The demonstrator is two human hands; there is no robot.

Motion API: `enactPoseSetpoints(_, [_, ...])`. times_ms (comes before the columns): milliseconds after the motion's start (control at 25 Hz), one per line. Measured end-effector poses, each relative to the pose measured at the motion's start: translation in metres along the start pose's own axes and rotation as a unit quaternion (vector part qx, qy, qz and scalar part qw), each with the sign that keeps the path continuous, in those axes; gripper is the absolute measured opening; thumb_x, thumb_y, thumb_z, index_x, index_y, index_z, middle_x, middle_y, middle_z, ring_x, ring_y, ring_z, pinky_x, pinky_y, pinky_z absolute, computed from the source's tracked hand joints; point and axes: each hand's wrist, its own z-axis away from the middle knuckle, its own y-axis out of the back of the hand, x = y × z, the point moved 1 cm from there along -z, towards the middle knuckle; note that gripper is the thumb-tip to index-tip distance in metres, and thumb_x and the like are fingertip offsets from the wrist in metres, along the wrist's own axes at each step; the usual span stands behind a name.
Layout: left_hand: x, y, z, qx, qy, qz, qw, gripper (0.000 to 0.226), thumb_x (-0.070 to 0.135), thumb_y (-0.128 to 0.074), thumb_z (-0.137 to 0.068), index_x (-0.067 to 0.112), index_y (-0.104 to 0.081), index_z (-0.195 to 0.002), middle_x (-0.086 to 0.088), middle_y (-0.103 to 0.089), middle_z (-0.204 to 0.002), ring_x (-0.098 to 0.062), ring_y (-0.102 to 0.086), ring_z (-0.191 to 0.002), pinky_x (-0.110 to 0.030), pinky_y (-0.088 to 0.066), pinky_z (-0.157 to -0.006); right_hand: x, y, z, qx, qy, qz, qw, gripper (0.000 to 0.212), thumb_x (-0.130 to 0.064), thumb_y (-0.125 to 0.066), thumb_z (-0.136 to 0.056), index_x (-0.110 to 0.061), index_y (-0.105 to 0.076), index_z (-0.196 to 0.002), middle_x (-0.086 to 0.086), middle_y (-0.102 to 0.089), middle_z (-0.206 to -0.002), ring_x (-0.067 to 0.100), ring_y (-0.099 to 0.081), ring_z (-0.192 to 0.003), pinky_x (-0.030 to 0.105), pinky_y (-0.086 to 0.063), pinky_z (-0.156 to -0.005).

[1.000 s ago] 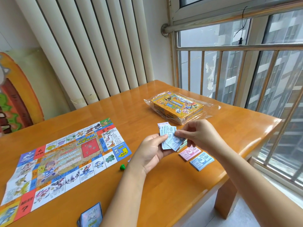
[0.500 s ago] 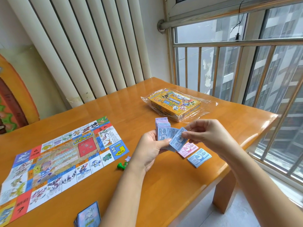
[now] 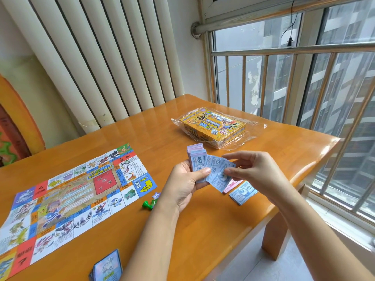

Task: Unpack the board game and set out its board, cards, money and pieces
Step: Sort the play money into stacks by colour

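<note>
Over the table (image 3: 203, 230) near its window side | left hand (image 3: 183, 185) grips the play-money stack (image 3: 197, 159), thumb across it | right hand (image 3: 255, 171) pinches fanned blue notes (image 3: 218, 175) | pink pile (image 3: 233, 183), blue pile (image 3: 242, 192) lie beneath | board (image 3: 71, 195) flat, left.

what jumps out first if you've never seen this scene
The two hands at mid-table draw the eye: the left hand grips a wad of play money while the right hand pinches a blue note fanned off it. To their left the colourful board lies unfolded on the orange table, and beyond the hands sits the yellow game box in clear wrap.
</note>
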Motion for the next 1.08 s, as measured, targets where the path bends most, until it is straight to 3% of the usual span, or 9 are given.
enactPoseSetpoints(120, [0.001,0.003,-0.002,0.025,-0.016,-0.003,1.000,0.025,-0.013,-0.057,-0.084,0.008,-0.063,-0.096,-0.003,-0.074,-0.084,-0.015,-0.071,-0.074,-0.026,-0.058,-0.067,0.003,0.007,0.001,0.005,-0.009,-0.026,1.000,0.029,-0.001,-0.078,-0.072,-0.018,-0.072,-0.095,0.001,-0.073,-0.072,0.015,-0.066,-0.064,0.026,-0.056,-0.066])
enactPoseSetpoints(280, [0.000,0.006,-0.002,0.036,-0.025,-0.031,0.999,0.027,-0.012,-0.060,-0.082,0.012,-0.064,-0.094,-0.001,-0.074,-0.084,-0.013,-0.070,-0.073,-0.024,-0.056,-0.068,0.003,0.012,0.003,-0.014,-0.013,-0.047,0.999,0.029,0.003,-0.075,-0.073,-0.013,-0.071,-0.097,0.001,-0.072,-0.077,0.016,-0.069,-0.068,0.023,-0.057,-0.065])
enactPoseSetpoints(440, [0.000,0.001,0.001,0.000,-0.026,-0.075,0.997,0.029,-0.011,-0.064,-0.079,0.007,-0.065,-0.103,-0.006,-0.072,-0.091,-0.012,-0.069,-0.076,-0.022,-0.056,-0.065,0.000,0.007,0.001,-0.018,0.004,-0.010,1.000,0.026,-0.001,-0.076,-0.075,-0.023,-0.071,-0.089,-0.001,-0.074,-0.086,0.017,-0.070,-0.072,0.027,-0.058,-0.071])
enactPoseSetpoints(600, [-0.003,-0.004,0.003,-0.032,0.001,-0.094,0.995,0.027,-0.006,-0.061,-0.084,0.016,-0.066,-0.098,0.001,-0.073,-0.087,-0.014,-0.068,-0.080,-0.026,-0.055,-0.073,0.001,-0.001,-0.001,-0.014,0.019,0.035,0.999,0.020,-0.002,-0.075,-0.077,-0.021,-0.072,-0.083,-0.001,-0.074,-0.082,0.011,-0.067,-0.064,0.026,-0.056,-0.067])
enactPoseSetpoints(760, [-0.001,-0.005,0.001,-0.053,0.071,0.026,0.996,0.020,0.003,-0.043,-0.097,0.005,-0.063,-0.099,-0.006,-0.073,-0.084,-0.014,-0.071,-0.075,-0.027,-0.059,-0.068,0.006,0.002,-0.005,0.014,0.009,0.053,0.998,0.014,-0.003,-0.075,-0.077,-0.017,-0.072,-0.078,0.005,-0.074,-0.076,0.023,-0.070,-0.070,0.043,-0.058,-0.078])
enactPoseSetpoints(840, [-0.001,-0.004,-0.001,-0.042,0.076,0.034,0.996,0.023,0.001,-0.040,-0.098,0.002,-0.063,-0.097,-0.009,-0.072,-0.083,-0.015,-0.071,-0.072,-0.029,-0.059,-0.066,0.006,0.005,-0.005,0.003,0.001,0.044,0.999,0.014,-0.003,-0.075,-0.077,-0.016,-0.072,-0.078,0.005,-0.074,-0.077,0.028,-0.071,-0.076,0.047,-0.057,-0.082])
enactPoseSetpoints(1080, [-0.001,-0.002,0.002,0.036,0.005,-0.068,0.997,0.016,-0.005,-0.062,-0.085,0.010,-0.067,-0.088,-0.002,-0.072,-0.074,-0.011,-0.068,-0.062,-0.024,-0.057,-0.058,0.000,0.008,-0.003,-0.032,0.001,0.015,0.999,0.015,-0.001,-0.074,-0.078,-0.015,-0.071,-0.083,0.005,-0.075,-0.081,0.029,-0.071,-0.081,0.040,-0.058,-0.079])
